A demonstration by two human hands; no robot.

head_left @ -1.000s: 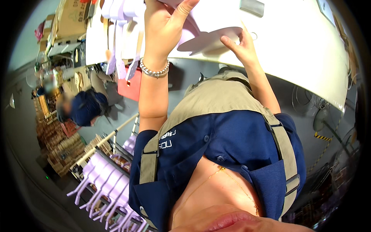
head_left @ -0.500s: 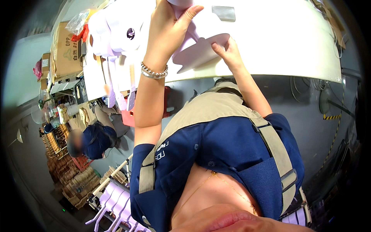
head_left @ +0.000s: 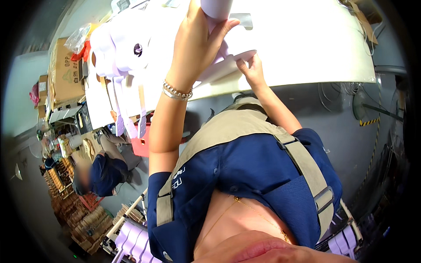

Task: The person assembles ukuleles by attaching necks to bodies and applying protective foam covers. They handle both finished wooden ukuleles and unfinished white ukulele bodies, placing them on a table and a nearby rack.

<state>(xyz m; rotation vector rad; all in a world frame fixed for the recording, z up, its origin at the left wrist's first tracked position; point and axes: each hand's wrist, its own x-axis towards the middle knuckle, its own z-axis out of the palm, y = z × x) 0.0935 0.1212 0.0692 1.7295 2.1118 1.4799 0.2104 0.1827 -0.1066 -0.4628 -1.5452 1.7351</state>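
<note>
The lilac piece has tilted, still held: left hand clamped round it, right hand pinching its rim; other pieces lie toward the tabletop's left edge.

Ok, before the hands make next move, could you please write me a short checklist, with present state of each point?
1. Left hand holds the purple piece: ok, its thumb lies against it.
2. Right hand at the edge of the piece's flat part: ok.
3. Grip firm enough: cannot tell from a picture.
4. Grey block free of the left thumb: cannot tell, they come together in this view.
5. Other purple pieces away from both hands: ok, they are farther left.
</note>
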